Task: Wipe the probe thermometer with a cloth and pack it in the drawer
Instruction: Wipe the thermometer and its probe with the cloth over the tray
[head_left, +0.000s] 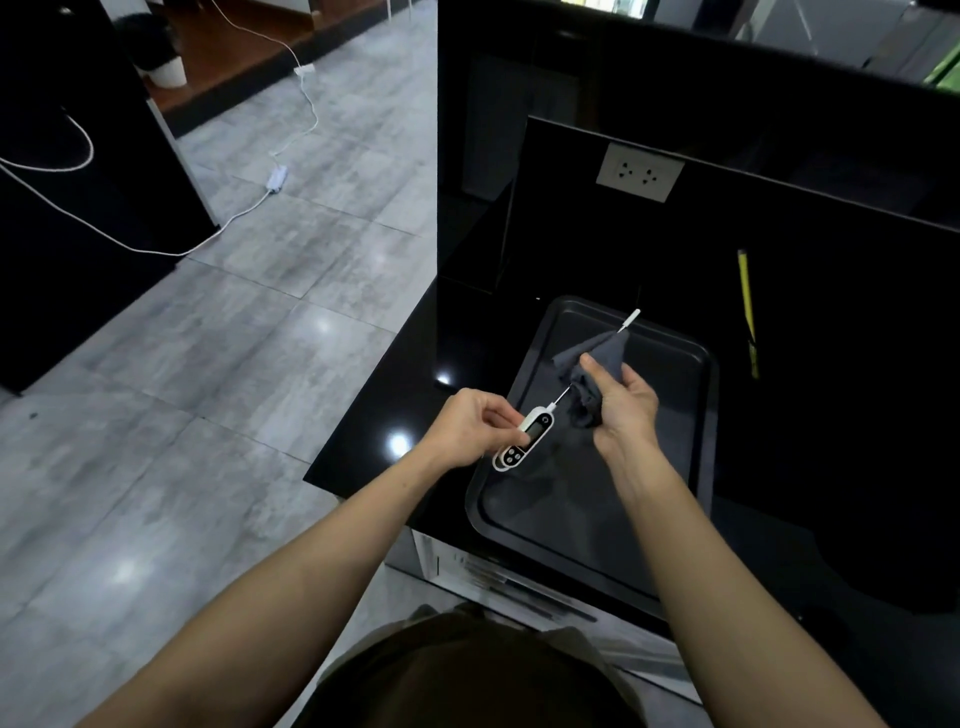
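The white probe thermometer (525, 436) has a small display and dark buttons. My left hand (470, 427) pinches its body above the black tray (670, 467). Its thin metal probe runs up and to the right into a grey cloth (605, 353). My right hand (623, 402) grips the cloth, wrapped round the middle of the probe. The probe's white tip (631, 318) sticks out past the cloth. No drawer shows clearly.
The tray lies on a glossy black counter (395, 395) whose left edge drops to a grey tiled floor. A yellow stick-like tool (748, 312) lies to the right of the tray. A white double socket (640, 172) sits on the back panel. White cables run across the floor.
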